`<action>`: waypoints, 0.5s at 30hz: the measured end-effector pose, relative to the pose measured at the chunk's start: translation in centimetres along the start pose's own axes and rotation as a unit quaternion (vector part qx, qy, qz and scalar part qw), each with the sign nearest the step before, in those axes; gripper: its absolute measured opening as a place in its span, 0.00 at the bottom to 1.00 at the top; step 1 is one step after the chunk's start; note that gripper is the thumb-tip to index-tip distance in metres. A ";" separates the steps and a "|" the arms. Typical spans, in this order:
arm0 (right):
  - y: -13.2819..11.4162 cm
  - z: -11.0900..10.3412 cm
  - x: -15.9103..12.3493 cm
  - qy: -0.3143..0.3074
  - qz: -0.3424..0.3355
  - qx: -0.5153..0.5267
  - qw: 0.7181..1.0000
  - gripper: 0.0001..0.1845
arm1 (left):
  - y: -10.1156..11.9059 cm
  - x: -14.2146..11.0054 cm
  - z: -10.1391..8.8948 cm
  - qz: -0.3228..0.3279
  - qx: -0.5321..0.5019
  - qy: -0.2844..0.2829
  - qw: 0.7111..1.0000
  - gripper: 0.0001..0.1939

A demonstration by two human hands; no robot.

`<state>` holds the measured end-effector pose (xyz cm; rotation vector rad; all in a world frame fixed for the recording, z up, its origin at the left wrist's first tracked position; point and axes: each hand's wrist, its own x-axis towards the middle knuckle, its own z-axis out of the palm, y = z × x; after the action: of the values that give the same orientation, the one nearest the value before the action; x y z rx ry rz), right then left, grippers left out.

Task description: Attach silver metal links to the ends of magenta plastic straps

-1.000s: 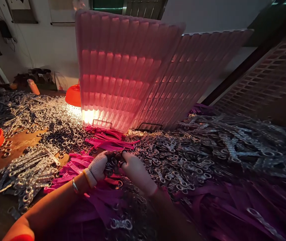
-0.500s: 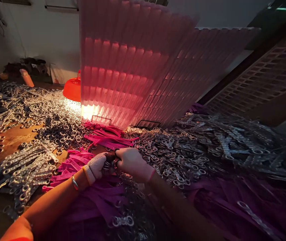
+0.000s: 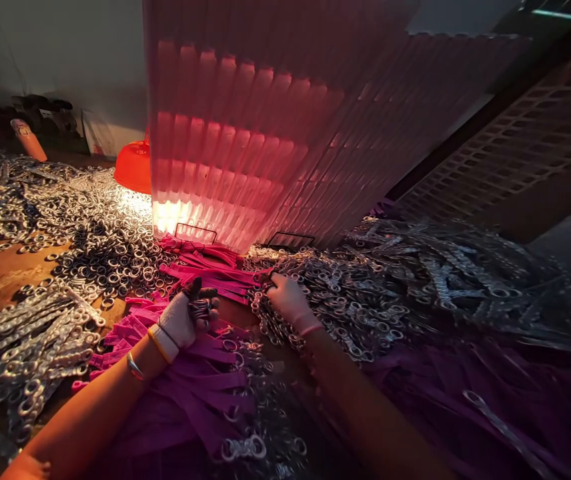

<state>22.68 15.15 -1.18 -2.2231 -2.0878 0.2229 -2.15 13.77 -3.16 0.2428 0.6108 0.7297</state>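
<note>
My left hand [image 3: 181, 321], in a pale glove with dark fingertips, is closed round several metal rings [image 3: 201, 309] that show in its palm. It is over the magenta straps [image 3: 155, 340]. To the right, my gloved right hand [image 3: 288, 300] reaches the near left edge of a heap of metal link pieces [image 3: 350, 300]. Its fingers are pinched together at the heap's edge, beside the ends of some magenta straps [image 3: 213, 267]. What lies between those fingertips is too small to make out.
A lit red lamp [image 3: 134, 167] stands left of tall ribbed translucent panels [image 3: 225, 147]. Loose rings [image 3: 110, 253] and a stack of long metal strips [image 3: 30, 340] cover the left. Dark purple straps [image 3: 440, 413] lie front right, and an orange bottle [image 3: 29, 141] stands at the back.
My hands were together at the rings; now they are apart. The right hand has moved to the right onto the link heap, while the left keeps the rings. The view has tipped downward.
</note>
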 end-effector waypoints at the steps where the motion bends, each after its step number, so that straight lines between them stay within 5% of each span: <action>1: 0.2 0.4 0.2 -0.013 -0.017 -0.009 1.000 0.17 | 0.1 0.0 -0.2 0.007 0.002 -0.011 1.000 0.20; 6: -1.3 3.2 0.3 -0.058 -0.078 -0.052 0.994 0.14 | 0.6 -0.1 -0.9 -0.010 -0.023 -0.045 0.999 0.19; 15: -3.3 5.5 1.5 -0.059 -0.027 0.026 0.998 0.15 | 1.3 -0.1 -0.4 -0.008 -0.032 0.011 0.999 0.12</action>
<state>18.62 16.65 -6.14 -2.1715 -2.1702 0.4100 -3.13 14.61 -2.88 0.1712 0.6083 0.7363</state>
